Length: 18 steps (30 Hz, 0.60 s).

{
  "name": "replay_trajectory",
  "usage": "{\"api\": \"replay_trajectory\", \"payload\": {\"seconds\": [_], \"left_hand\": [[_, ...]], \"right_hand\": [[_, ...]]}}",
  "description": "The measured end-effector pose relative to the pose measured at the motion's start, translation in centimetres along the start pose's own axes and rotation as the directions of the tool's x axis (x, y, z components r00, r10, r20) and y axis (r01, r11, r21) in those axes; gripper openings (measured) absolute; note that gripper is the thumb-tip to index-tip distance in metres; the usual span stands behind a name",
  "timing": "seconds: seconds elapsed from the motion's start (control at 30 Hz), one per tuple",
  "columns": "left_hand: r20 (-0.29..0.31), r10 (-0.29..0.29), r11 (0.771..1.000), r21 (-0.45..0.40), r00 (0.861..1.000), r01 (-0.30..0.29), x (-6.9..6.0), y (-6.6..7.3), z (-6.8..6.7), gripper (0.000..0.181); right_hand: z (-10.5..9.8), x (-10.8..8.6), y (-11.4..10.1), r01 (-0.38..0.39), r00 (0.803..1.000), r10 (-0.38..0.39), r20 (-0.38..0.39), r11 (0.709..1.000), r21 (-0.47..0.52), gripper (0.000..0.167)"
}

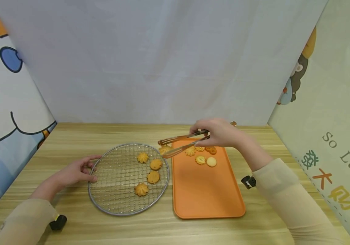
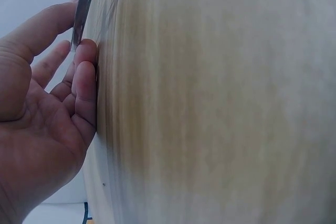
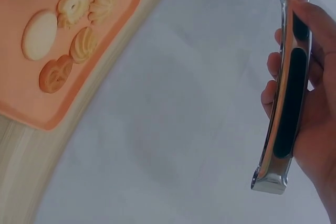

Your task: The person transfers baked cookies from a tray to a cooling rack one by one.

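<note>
My left hand (image 1: pixel 75 174) holds the left rim of a round wire cooling rack (image 1: pixel 113 189). In the left wrist view, the thumb and fingertips (image 2: pixel 85 53) are at the rack's metal rim (image 2: pixel 84 11). Several golden cookies (image 1: pixel 153 177) lie on the rack's right half. Metal tongs (image 1: pixel 178 138) with dark handle pads are held in my right hand (image 1: pixel 219 132). Their tips point left, either side of a ridged cookie (image 1: pixel 165 150) at the rack's right edge; whether they pinch it I cannot tell. Beneath the tongs lies an orange tray (image 1: pixel 206 194).
Cookies of several shapes, among them a round pale one (image 1: pixel 211 162) and a pretzel-shaped one (image 3: pixel 56 74), lie at the tray's far end. Rack and tray sit side by side on a wood-grain table (image 1: pixel 80 136). A pale curtain (image 1: pixel 162 68) hangs behind.
</note>
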<state>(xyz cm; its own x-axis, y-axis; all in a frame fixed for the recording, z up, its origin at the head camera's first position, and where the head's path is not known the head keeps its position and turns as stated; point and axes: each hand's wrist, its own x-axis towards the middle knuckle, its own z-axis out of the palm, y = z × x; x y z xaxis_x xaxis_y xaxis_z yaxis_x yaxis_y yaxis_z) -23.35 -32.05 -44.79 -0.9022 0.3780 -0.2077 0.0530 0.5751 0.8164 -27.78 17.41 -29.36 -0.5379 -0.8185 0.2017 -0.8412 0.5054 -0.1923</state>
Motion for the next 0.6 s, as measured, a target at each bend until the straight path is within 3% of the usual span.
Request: {"api": "replay_trajectory", "payload": {"seconds": [0.6], "left_hand": [[-0.004, -0.013, 1.000, 0.005, 1.000, 0.013, -0.1, 0.2, 0.1, 0.088]], "right_hand": [[3.2, 3.4, -0.7, 0.016, 1.000, -0.015, -0.022, 0.998, 0.057, 0.030]]}}
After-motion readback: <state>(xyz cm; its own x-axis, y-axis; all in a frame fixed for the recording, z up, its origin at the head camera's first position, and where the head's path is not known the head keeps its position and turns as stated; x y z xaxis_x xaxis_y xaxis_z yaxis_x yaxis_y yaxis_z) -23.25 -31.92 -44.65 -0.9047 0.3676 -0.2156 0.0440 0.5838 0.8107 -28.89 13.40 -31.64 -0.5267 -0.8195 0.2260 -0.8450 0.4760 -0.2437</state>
